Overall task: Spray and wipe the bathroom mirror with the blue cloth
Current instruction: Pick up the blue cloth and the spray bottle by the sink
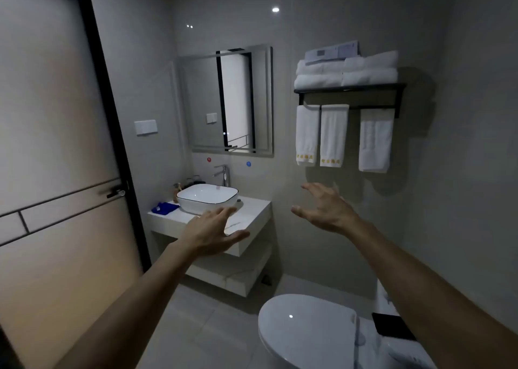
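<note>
The rectangular mirror (228, 99) hangs on the far wall above a white basin (207, 197). A folded blue cloth (165, 208) lies on the white counter (252, 211), left of the basin. My left hand (214, 232) is stretched out in front of the counter's edge, fingers apart, holding nothing. My right hand (325, 207) is raised to the right of the counter, fingers spread and empty. Both hands are well short of the cloth and the mirror. Small dark items stand behind the basin; I cannot tell whether one is a spray bottle.
A frosted door (56, 144) with a black frame stands on the left. A towel rack (349, 88) with white towels hangs right of the mirror. A white toilet (305, 329) sits at the lower right. A chrome tap (224, 173) rises behind the basin.
</note>
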Demonstrator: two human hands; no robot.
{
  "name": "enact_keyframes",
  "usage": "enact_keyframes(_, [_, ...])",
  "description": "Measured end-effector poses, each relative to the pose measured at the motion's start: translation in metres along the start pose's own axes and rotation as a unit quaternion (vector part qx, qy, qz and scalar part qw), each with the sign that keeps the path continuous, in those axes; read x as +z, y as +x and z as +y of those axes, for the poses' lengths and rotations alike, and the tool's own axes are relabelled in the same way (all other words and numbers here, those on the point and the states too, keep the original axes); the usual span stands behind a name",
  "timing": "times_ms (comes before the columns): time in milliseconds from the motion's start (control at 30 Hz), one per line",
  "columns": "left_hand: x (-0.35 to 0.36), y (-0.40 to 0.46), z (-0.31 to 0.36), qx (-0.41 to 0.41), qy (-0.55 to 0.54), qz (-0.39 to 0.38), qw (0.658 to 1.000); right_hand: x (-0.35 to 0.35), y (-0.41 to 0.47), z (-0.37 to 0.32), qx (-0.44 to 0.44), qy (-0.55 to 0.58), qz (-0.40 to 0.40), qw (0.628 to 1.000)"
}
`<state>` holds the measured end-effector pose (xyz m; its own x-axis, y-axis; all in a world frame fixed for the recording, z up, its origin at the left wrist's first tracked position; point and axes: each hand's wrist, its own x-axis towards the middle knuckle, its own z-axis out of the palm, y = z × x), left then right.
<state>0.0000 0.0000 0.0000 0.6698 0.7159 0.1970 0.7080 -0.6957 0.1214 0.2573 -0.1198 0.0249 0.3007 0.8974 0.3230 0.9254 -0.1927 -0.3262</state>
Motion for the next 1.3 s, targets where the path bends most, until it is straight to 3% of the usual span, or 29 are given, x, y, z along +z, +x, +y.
enact_keyframes(300, [0.014,0.014,-0.042,-0.065,-0.037,0.029,0.997,0.029,0.038,-0.022,0.001,0.01,-0.018,1.0])
enact_keyframes(600, [0.039,0.016,-0.093,-0.144,-0.058,0.007,0.988,0.073,0.082,-0.058,-0.039,0.013,-0.034,0.999])
enact_keyframes(1300, [0.058,0.101,-0.144,-0.201,0.01,0.071,0.977,0.176,0.258,-0.055,-0.167,0.066,-0.085,0.98])
